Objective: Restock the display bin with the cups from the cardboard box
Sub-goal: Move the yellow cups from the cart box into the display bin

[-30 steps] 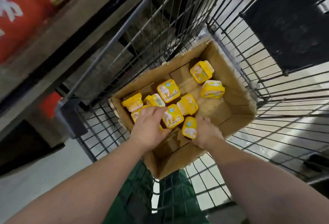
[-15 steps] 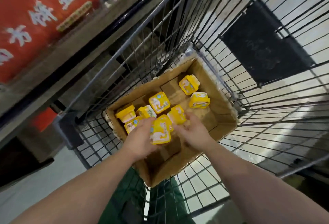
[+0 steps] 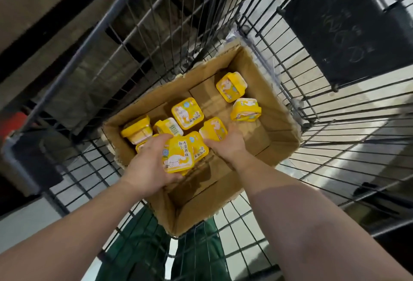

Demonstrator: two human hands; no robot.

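Head view, looking straight down into a wire cart (image 3: 335, 137) with an open cardboard box (image 3: 277, 124) on its floor. Both forearms reaching down into the box from the near edge. Left hand (image 3: 149, 164) palm inward, thumb low and fingers curled over the top, clamped on a yellow pudding cup (image 3: 177, 157); lid tilted up toward the camera, printed characters upright, long side running away from the body. Right hand (image 3: 228, 144) lower and further in, back of the hand up, fingers bent onto a second cup (image 3: 213, 129); whether closed round it or only touching, cannot tell. Another cup (image 3: 200, 151) wedged between the two hands, half hidden under the held one. Loose cups scattered across the box floor: one lid-up in the middle (image 3: 187, 113), one on its side showing a barcode (image 3: 168, 127), one tipped at the left wall (image 3: 137, 129), two toward the far right corner (image 3: 231, 87) (image 3: 245, 109), lying at different angles. Green trousers (image 3: 138, 249) visible through the wire below. Dark panel (image 3: 348, 21) hanging on the cart's far right side.
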